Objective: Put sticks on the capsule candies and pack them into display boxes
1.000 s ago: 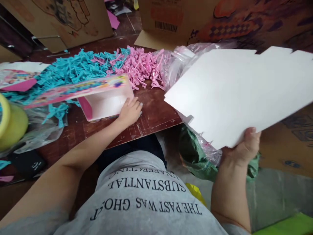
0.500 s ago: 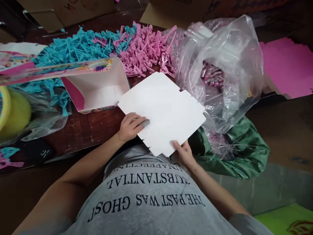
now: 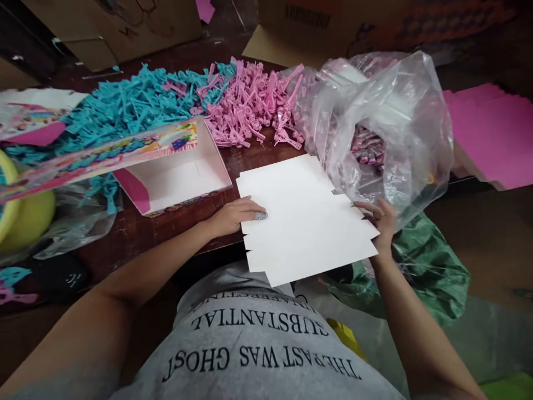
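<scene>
A flat white card blank [image 3: 303,219] with notched edges lies blank side up over the table's front edge, tilted towards my body. My left hand [image 3: 235,216] grips its left edge, fingers on top; one finger has a silvery wrap. At the right edge is my right hand [image 3: 383,225], closed on the card's side, with its fingers along the notches and part of the grip hidden. Left of the card stands an open printed box [image 3: 179,180] with a white inside and a long colourful flap.
Blue plastic pieces [image 3: 137,100] and pink plastic pieces [image 3: 254,105] are heaped at the back. A clear bag [image 3: 403,122] of small packets stands right, near pink sheets [image 3: 495,133] and a green sack [image 3: 437,272]. A yellow bucket [image 3: 31,216] is far left.
The white card has turned and shifted slightly right and down in view. My right hand has moved from its bottom corner up to its right edge. My left hand stays at the left edge.
</scene>
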{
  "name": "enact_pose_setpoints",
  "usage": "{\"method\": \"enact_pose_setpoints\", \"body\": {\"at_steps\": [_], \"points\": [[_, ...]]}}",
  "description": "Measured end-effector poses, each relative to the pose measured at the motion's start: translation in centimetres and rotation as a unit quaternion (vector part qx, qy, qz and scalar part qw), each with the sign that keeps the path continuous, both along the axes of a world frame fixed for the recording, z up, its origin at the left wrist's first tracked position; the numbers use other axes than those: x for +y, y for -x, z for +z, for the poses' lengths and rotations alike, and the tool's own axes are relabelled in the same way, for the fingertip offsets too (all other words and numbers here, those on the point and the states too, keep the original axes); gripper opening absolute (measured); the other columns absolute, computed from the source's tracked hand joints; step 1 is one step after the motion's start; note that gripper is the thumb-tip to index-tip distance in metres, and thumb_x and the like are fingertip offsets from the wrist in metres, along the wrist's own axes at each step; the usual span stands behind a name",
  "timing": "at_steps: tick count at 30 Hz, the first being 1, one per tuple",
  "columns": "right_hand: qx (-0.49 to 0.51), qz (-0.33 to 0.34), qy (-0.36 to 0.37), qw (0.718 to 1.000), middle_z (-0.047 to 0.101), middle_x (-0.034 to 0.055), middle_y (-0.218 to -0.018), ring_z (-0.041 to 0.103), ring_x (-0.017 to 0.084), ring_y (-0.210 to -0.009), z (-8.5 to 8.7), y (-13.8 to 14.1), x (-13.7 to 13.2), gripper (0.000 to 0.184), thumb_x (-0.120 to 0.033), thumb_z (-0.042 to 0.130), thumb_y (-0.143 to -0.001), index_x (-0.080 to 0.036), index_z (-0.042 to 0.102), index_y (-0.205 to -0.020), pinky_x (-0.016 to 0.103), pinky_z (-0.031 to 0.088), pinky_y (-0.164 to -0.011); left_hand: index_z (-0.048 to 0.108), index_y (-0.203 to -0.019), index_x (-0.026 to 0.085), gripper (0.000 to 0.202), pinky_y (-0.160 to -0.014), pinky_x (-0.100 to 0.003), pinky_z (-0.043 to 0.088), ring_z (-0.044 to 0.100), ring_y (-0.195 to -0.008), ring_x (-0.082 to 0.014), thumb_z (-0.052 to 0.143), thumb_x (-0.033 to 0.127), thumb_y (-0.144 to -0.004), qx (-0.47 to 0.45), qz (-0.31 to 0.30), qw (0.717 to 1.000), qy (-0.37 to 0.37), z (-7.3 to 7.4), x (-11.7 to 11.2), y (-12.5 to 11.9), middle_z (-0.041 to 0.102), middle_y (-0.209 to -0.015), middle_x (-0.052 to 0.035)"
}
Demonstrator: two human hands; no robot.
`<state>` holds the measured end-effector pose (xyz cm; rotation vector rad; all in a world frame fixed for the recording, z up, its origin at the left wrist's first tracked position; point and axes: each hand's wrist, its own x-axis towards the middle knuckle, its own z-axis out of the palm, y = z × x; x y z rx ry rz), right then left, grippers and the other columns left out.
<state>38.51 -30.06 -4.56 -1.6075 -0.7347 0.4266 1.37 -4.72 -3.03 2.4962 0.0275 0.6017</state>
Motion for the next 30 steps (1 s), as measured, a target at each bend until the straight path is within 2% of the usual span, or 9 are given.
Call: {"method": "enact_pose_setpoints", "body": {"at_steps": [2, 5, 9, 12, 16, 19, 24, 27, 30], "points": [[-0.195, 0.101, 0.043, 0.975, 0.08, 0.0046, -0.115, 0.075, 0.027, -0.101, 1.3, 0.3, -0.3, 0.021, -0.047, 0.076, -0.09, -0.031, 0.079, -0.103, 0.047, 0.062, -0.089, 0.079, -0.121, 0.028, 0.026, -0.132, -0.053, 0.039, 0.073, -0.13, -0.0196, 0.056, 0.026, -0.109, 0.085, 0.006, 0.996, -0.017, 0.7, 0.0, 1.8, 0.078, -0.137, -0.0067], [-0.404, 0.25, 0.058, 0.878, 0.079, 0.0037, -0.132, 0.072, 0.031, -0.121, 3.6, 1.1, -0.7, 0.012, -0.027, 0.071, -0.097, -0.032, 0.081, -0.103, 0.052, 0.061, -0.1, 0.075, -0.133, 0.026, 0.033, -0.134, -0.051, 0.037, 0.062, -0.145, -0.0246, 0.053, 0.035, -0.11, 0.189, 0.069, 0.98, -0.002, 1.4, -0.6, 4.6, 0.068, -0.153, -0.0064], [-0.435, 0.422, 0.06, 0.793, 0.067, 0.0048, -0.154, 0.057, 0.031, -0.15, 4.4, 2.0, 0.7, 0.027, -0.023, 0.069, -0.098, -0.029, 0.072, -0.124, 0.056, 0.053, -0.117, 0.062, -0.149, 0.026, 0.043, -0.12, -0.046, 0.054, 0.062, -0.146, -0.028, 0.042, 0.037, -0.113, 0.229, 0.189, 0.952, 0.078, 0.9, -1.2, 6.8, 0.069, -0.152, -0.0054], [-0.421, 0.479, 0.091, 0.765, 0.067, 0.0081, -0.154, 0.06, 0.031, -0.146, 3.4, 2.1, 1.7, 0.052, -0.017, 0.065, -0.097, -0.026, 0.06, -0.148, 0.056, 0.053, -0.116, 0.069, -0.135, 0.022, 0.034, -0.128, -0.049, 0.048, 0.062, -0.146, -0.0284, 0.053, 0.035, -0.108, 0.215, 0.147, 0.962, 0.081, 0.2, -1.0, 7.2, 0.069, -0.151, -0.0084], [-0.423, 0.451, 0.105, 0.779, 0.072, 0.0134, -0.145, 0.069, 0.034, -0.132, 2.4, 2.0, 2.2, 0.067, -0.027, 0.068, -0.099, -0.026, 0.047, -0.163, 0.051, 0.059, -0.098, 0.072, -0.123, 0.021, 0.023, -0.134, -0.053, 0.037, 0.064, -0.144, -0.0284, 0.066, 0.027, -0.101, 0.116, 0.061, 0.991, -0.025, -0.1, -0.8, 7.4, 0.075, -0.141, -0.0109], [-0.391, 0.431, 0.068, 0.81, 0.076, 0.0121, -0.135, 0.071, 0.033, -0.119, 1.9, 2.3, 2.6, 0.068, -0.041, 0.071, -0.1, -0.028, 0.05, -0.163, 0.048, 0.062, -0.092, 0.073, -0.116, 0.023, 0.017, -0.118, -0.05, 0.05, 0.072, -0.131, -0.0272, 0.062, 0.023, -0.103, 0.076, 0.115, 0.989, -0.045, -0.2, -1.2, 7.5, 0.078, -0.134, -0.0089], [-0.264, 0.338, 0.108, 0.897, 0.076, 0.0078, -0.109, 0.072, 0.028, -0.098, 1.2, 2.9, 2.8, 0.033, -0.045, 0.067, -0.102, -0.035, 0.078, -0.131, 0.045, 0.064, -0.083, 0.076, -0.106, 0.025, 0.017, -0.096, -0.044, 0.052, 0.076, -0.114, -0.0249, 0.06, 0.031, -0.107, 0.084, 0.14, 0.987, -0.001, 0.1, -1.9, 7.3, 0.083, -0.115, -0.0044], [-0.229, 0.319, 0.171, 0.904, 0.074, 0.0077, -0.112, 0.072, 0.03, -0.102, 1.2, 3.2, 2.6, 0.033, -0.049, 0.069, -0.099, -0.038, 0.079, -0.129, 0.048, 0.064, -0.089, 0.078, -0.1, 0.025, 0.022, -0.094, -0.041, 0.052, 0.073, -0.112, -0.0246, 0.059, 0.034, -0.107, 0.107, 0.156, 0.982, 0.027, 0.7, -2.3, 7.1, 0.082, -0.113, -0.0043], [-0.235, 0.31, 0.173, 0.905, 0.076, 0.0078, -0.113, 0.072, 0.031, -0.103, 1.2, 3.5, 2.4, 0.034, -0.053, 0.067, -0.099, -0.04, 0.079, -0.128, 0.048, 0.064, -0.087, 0.08, -0.095, 0.026, 0.025, -0.092, -0.043, 0.053, 0.073, -0.107, -0.0256, 0.059, 0.035, -0.105, 0.139, 0.185, 0.972, 0.035, 1.2, -2.7, 7.1, 0.082, -0.107, -0.0047]]}}
